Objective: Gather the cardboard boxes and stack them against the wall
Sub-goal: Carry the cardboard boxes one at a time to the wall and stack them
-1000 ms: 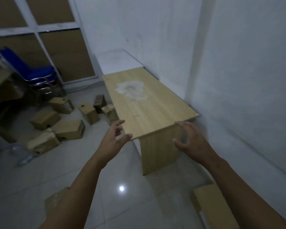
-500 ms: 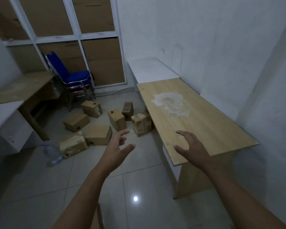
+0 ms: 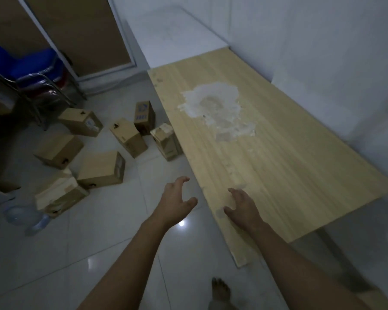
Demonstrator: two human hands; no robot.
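Nothing is legible; the blue printed marks on the small upright brown cardboard box [image 3: 144, 115] are too blurred to read.

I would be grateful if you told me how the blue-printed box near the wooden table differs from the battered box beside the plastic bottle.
The blue-printed box stands upright on end; the battered box lies down lengthwise. The blue-printed box looks intact and carries blue markings; the battered box is crumpled, with pale torn patches. Both are brown cardboard and rest on the tiled floor.
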